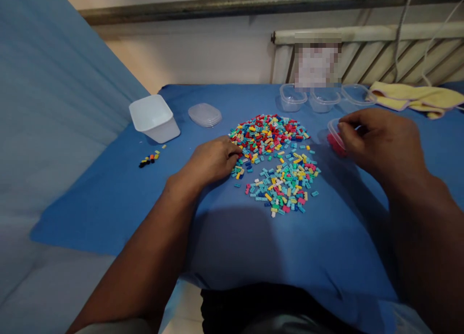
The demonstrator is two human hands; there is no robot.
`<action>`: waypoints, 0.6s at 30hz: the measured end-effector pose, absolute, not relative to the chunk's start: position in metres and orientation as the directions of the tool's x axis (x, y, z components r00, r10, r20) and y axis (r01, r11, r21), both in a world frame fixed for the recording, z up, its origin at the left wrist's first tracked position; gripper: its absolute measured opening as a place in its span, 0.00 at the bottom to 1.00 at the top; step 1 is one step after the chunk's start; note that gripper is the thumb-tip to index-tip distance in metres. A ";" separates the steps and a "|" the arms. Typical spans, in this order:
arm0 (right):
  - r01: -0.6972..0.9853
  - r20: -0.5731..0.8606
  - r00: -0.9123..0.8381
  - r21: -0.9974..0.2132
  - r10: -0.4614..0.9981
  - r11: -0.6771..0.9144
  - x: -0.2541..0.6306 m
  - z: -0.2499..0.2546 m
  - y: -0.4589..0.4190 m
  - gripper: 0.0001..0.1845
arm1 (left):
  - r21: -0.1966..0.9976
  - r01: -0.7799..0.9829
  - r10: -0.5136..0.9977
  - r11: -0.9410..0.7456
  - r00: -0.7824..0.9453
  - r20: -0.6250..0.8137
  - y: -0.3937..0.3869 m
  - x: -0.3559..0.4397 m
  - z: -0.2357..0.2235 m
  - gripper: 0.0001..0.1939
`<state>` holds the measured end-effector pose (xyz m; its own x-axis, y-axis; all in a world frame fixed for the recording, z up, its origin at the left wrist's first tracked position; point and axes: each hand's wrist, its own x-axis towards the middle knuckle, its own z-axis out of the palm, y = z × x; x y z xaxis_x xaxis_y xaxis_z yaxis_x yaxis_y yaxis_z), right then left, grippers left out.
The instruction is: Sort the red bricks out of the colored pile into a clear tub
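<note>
A large heap of small multicoloured toy building bricks point(270, 133) lies mid-table, with a looser cluster of bricks point(286, 186) in front of it. My left hand point(216, 159) rests at the heap's left edge, its curled fingertips touching the bricks; whether a brick is between them is hidden. Over a small clear plastic tub point(331, 126) holding pinkish-red bricks point(337, 144), my right hand point(377, 136) has thumb and fingers pinched together at the rim. Anything inside that pinch is too small to make out.
Three clear tubs point(293, 99) stand along the back beside a folded yellow cloth point(413, 96). A white container point(152, 112) and stacked clear lids point(205, 115) sit at the back left. Several black, orange and yellow bricks point(149, 159) lie near them. A radiator point(369, 53) is behind.
</note>
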<state>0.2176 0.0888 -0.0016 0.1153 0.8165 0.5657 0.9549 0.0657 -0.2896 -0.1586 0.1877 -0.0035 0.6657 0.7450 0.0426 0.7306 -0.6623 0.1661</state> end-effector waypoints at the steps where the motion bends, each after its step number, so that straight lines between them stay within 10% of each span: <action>1: 0.955 0.566 0.078 -0.279 0.821 0.102 0.209 -0.002 0.089 0.09 | 0.155 0.727 0.738 -0.669 0.674 0.030 0.186 -0.158 -0.002 0.18; 9: 0.790 0.498 -0.315 -0.333 0.808 0.514 0.157 -0.025 0.089 0.08 | 0.335 0.664 0.715 -0.669 0.697 0.046 0.180 -0.153 0.001 0.16; 18: 0.741 0.468 -0.331 -0.409 0.820 0.532 0.154 -0.036 0.091 0.08 | 0.322 0.719 0.776 -0.615 0.625 0.088 0.184 -0.157 0.001 0.16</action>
